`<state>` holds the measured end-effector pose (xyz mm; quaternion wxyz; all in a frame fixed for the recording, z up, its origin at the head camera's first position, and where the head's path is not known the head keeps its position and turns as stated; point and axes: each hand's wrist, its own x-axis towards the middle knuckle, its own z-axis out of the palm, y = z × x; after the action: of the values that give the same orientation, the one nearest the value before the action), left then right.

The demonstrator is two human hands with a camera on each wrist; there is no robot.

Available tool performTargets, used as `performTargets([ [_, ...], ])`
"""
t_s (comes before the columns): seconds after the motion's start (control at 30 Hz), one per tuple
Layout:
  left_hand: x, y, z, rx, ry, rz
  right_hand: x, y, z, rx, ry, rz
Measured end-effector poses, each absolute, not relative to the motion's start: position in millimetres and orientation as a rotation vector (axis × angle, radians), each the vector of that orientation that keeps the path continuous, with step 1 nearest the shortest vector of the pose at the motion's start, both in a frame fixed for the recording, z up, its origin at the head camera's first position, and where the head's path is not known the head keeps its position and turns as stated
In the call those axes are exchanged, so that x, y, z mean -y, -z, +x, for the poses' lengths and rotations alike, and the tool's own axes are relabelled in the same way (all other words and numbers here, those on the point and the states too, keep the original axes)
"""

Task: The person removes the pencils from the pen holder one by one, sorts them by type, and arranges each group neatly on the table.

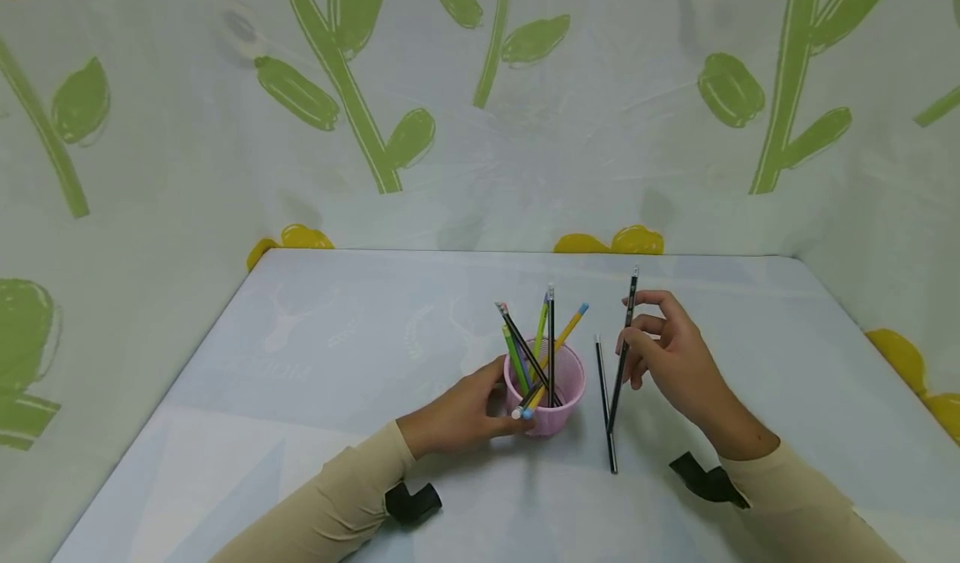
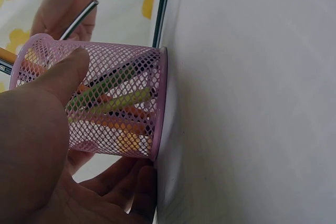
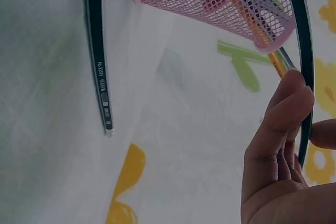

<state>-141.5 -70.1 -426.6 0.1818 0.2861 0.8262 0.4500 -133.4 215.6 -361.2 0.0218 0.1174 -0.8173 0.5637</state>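
Note:
A pink mesh pencil cup (image 1: 564, 417) stands upright on the table, holding several pencils in black, green, yellow and other colours. My left hand (image 1: 461, 409) grips its near left side, and the left wrist view shows the thumb (image 2: 65, 77) across the mesh with the fingers behind. To the right of the cup, my right hand (image 1: 667, 359) pinches a black pencil (image 1: 619, 375) between thumb and fingers, holding it at a steep tilt. Another black pencil (image 1: 602, 379) lies on the table between cup and right hand; its printed end (image 3: 103, 93) shows in the right wrist view.
The pale table (image 1: 337, 329) has faint printed patterns. A white curtain (image 1: 622, 129) with green leaves and yellow flowers surrounds its back and sides. Black straps (image 1: 412, 505) show at both sleeves.

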Motion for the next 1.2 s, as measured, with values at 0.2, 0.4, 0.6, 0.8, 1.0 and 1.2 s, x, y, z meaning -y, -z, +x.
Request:
performTargets([
  [0.2, 70, 426, -142, -2.328, -1.268, 0.803, -221, 371, -142, 2.715, -1.801, 0.258],
  [0.4, 70, 426, -141, -2.326, -1.27, 0.803, -226, 382, -151, 2.828, -1.863, 0.177],
  [0.6, 70, 426, -142, -2.327, -1.265, 0.801, -230, 391, -156, 2.926, -1.891, 0.164],
  [0.8, 70, 427, -142, -2.327, -1.266, 0.795, -232, 400, -159, 3.023, -1.916, 0.166],
  [1.0, 70, 425, -141, -2.32, -1.276, 0.789, -232, 403, -160, 3.085, -1.9, 0.138],
  [1.2, 70, 425, -141, -2.312, -1.283, 0.784, -234, 403, -159, 3.109, -1.874, 0.118],
])
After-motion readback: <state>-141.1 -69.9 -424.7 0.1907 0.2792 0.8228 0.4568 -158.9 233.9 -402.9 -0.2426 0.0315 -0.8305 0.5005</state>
